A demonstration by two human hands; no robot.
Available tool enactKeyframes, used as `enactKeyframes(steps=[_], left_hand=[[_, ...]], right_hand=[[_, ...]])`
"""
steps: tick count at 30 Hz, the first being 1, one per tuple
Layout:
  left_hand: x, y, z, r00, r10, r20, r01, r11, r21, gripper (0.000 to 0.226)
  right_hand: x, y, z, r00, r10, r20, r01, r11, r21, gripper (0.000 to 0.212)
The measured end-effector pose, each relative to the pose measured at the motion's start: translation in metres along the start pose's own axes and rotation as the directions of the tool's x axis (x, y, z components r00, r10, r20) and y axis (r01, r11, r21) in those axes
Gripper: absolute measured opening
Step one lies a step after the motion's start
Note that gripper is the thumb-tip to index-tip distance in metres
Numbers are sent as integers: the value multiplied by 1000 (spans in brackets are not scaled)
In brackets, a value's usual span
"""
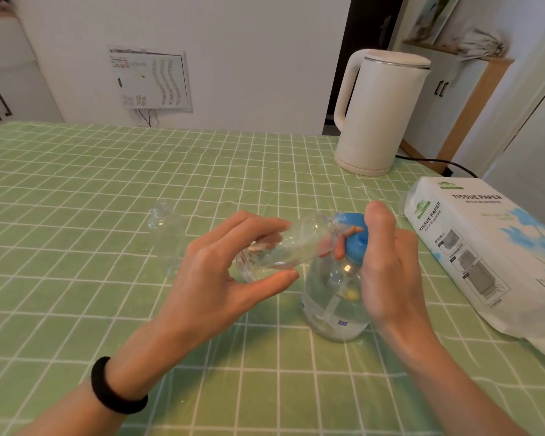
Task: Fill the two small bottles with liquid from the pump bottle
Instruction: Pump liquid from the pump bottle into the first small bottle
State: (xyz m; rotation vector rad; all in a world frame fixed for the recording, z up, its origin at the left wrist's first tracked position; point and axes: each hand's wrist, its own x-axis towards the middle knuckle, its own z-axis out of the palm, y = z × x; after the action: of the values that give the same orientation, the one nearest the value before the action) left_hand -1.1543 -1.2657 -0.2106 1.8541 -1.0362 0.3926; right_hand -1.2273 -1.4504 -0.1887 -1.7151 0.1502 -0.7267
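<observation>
- A table (76,171) under a green cloth with a white grid fills the lower view. A white wall stands behind it, with a white wall panel (150,78) set low on it.
- The pump bottle (334,303) stands upright on the cloth, right of centre. It is clear, its dip tube shows inside, and its blue pump head (353,234) is on top.
- The right hand (390,262) grips the top of the pump bottle. The thumb lies over the blue pump head, and the fingers curl round the neck (their tips show through the clear plastic).
- The left hand (214,278) holds the tilted small bottle (296,243) in the air, fingers over it and thumb beneath. This bottle lies almost level, with its open mouth up against the pump head.
- How much liquid the tilted small bottle holds cannot be told.
- The standing small bottle (166,237) is upright on the cloth, capless, to the left of both hands and apart from them.
- A black hair band (114,388) circles the left wrist.
- A cream kettle (378,114) stands at the far right of the table, with a black cord (438,163) trailing behind it.
- A tissue paper pack (472,247) lies along the right edge, just beside the right hand.
</observation>
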Motion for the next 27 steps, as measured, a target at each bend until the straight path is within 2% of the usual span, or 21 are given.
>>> enactKeyframes(steps=[5,11,18,27], left_hand=[[0,0,0,1000,2,-1,-2,1000,-4,51],[1,1,0,1000,6,-2,-6,1000,4,52],[0,0,1,1000,3,-13,-3,1000,9,50],[1,0,-1,1000,9,1,-9,1000,-6,52]], right_hand=[[0,1,0,1000,-11,-3,11,1000,-15,67],[2,1,-2,1000,7,2,-7,1000,-13,56],[0,1,-1,1000,-1,-5,1,1000,-24,65],[1,3,-1,1000,-20,1,20,1000,6,64]])
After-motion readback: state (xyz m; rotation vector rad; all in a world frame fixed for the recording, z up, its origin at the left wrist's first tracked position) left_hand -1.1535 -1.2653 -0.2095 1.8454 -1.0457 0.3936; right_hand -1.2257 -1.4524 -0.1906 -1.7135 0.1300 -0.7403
